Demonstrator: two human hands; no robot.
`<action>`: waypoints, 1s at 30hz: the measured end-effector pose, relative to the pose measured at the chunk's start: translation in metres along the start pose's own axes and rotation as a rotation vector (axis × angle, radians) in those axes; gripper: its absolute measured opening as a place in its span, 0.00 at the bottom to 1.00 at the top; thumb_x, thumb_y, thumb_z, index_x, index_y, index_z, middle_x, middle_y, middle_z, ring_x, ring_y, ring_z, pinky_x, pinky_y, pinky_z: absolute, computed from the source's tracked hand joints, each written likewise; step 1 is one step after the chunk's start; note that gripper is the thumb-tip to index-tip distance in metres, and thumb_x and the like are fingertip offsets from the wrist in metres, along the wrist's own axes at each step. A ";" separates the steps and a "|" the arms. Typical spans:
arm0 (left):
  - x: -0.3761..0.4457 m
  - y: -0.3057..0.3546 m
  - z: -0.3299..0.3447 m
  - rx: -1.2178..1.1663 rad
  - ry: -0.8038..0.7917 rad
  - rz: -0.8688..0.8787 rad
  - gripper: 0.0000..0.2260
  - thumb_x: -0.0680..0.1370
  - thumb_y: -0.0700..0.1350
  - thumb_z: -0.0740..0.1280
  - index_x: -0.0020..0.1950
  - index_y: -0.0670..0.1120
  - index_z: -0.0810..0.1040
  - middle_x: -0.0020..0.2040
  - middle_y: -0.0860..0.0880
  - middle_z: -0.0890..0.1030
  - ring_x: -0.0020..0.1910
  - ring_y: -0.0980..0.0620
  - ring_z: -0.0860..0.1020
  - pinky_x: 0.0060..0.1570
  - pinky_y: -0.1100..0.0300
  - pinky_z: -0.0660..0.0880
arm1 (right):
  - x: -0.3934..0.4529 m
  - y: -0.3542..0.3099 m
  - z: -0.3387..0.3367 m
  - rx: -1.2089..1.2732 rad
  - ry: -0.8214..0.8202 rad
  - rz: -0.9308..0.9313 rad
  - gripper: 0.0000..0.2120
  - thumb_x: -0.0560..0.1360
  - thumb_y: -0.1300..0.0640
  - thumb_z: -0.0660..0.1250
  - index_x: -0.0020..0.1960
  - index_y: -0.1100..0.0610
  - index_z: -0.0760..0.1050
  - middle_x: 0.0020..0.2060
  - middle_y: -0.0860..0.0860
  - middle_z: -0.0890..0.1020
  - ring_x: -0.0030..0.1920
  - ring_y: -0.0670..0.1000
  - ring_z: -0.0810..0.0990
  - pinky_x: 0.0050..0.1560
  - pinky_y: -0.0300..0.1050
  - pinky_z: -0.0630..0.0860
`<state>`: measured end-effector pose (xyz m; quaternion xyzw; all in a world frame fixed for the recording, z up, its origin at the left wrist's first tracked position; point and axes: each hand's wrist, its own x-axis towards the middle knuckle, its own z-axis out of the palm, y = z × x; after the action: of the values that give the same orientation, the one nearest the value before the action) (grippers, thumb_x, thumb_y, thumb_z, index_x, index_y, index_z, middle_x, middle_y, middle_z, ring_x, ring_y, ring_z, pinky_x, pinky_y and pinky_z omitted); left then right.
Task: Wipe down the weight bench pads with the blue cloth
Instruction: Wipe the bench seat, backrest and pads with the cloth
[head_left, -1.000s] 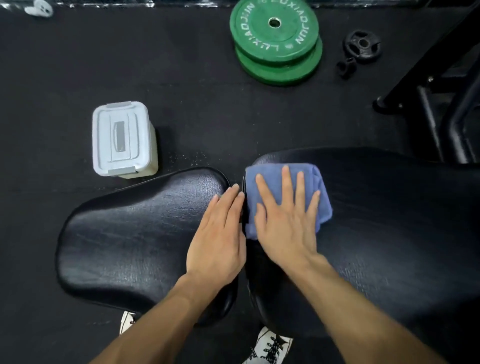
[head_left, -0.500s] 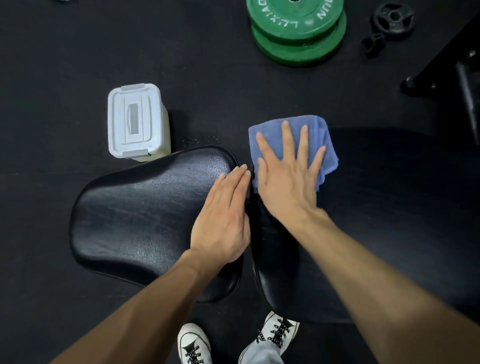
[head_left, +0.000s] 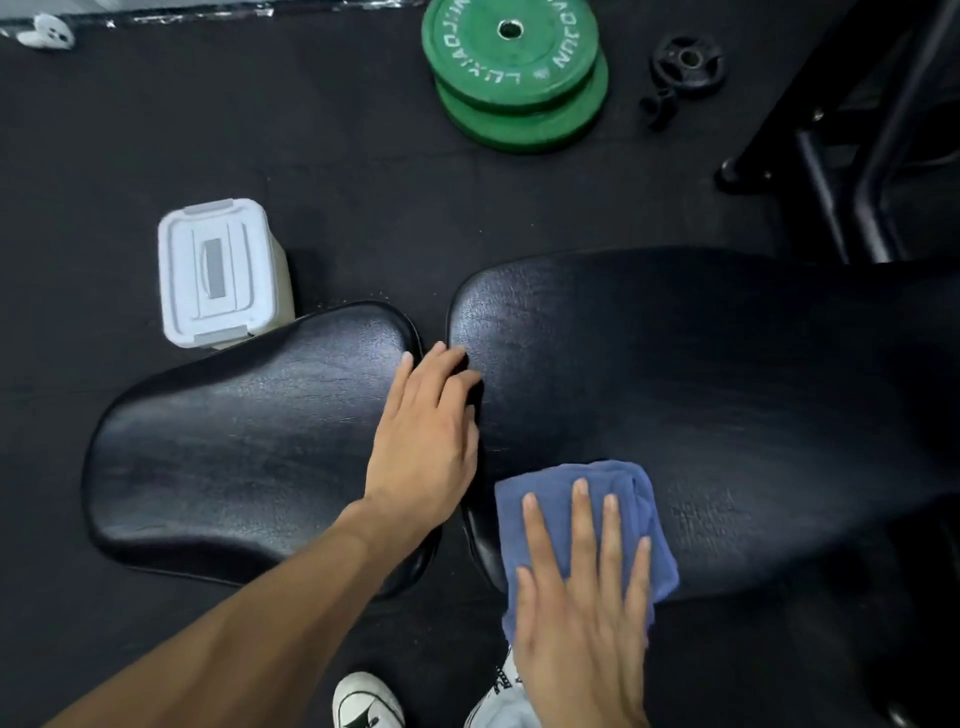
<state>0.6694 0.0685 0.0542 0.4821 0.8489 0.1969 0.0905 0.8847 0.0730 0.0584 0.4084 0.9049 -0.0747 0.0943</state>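
The black seat pad (head_left: 244, 441) lies at left and the long black back pad (head_left: 701, 389) runs off to the right, with a narrow gap between them. My left hand (head_left: 426, 436) rests flat on the seat pad's right end, its fingertips reaching over the gap. The folded blue cloth (head_left: 628, 499) lies on the near left corner of the back pad. My right hand (head_left: 582, 592) presses flat on the cloth with fingers spread, covering its near half.
A white lidded plastic box (head_left: 221, 270) stands on the dark rubber floor behind the seat pad. Two stacked green weight plates (head_left: 514, 73) and a small black plate (head_left: 685, 62) lie farther back. A black metal frame (head_left: 857, 171) stands at right. My shoes (head_left: 366, 701) show below.
My right hand has slid the blue cloth from the far edge of the back pad's left end to its near edge. The left hand stays on the seat pad.
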 end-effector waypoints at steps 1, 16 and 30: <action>0.003 0.006 0.005 0.000 -0.007 0.017 0.18 0.80 0.36 0.64 0.70 0.40 0.74 0.75 0.42 0.72 0.79 0.43 0.65 0.81 0.44 0.54 | 0.011 -0.002 -0.005 0.011 -0.009 0.013 0.31 0.79 0.46 0.54 0.82 0.48 0.59 0.82 0.61 0.57 0.82 0.66 0.54 0.75 0.75 0.58; 0.013 0.020 0.020 0.243 -0.161 -0.024 0.28 0.80 0.45 0.53 0.81 0.42 0.63 0.84 0.44 0.58 0.84 0.48 0.53 0.80 0.47 0.58 | 0.206 0.017 -0.033 0.003 0.074 -0.017 0.31 0.81 0.42 0.50 0.83 0.43 0.52 0.83 0.61 0.50 0.82 0.67 0.47 0.74 0.79 0.49; 0.012 0.023 0.021 0.300 -0.165 -0.036 0.29 0.78 0.46 0.55 0.80 0.43 0.62 0.84 0.44 0.58 0.83 0.47 0.54 0.80 0.48 0.58 | 0.238 0.021 -0.042 0.074 0.080 -0.061 0.31 0.81 0.41 0.51 0.83 0.44 0.51 0.84 0.57 0.51 0.83 0.64 0.46 0.76 0.77 0.49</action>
<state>0.6885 0.0950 0.0455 0.4894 0.8670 0.0261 0.0901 0.7421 0.2684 0.0433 0.3866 0.9165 -0.0945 0.0405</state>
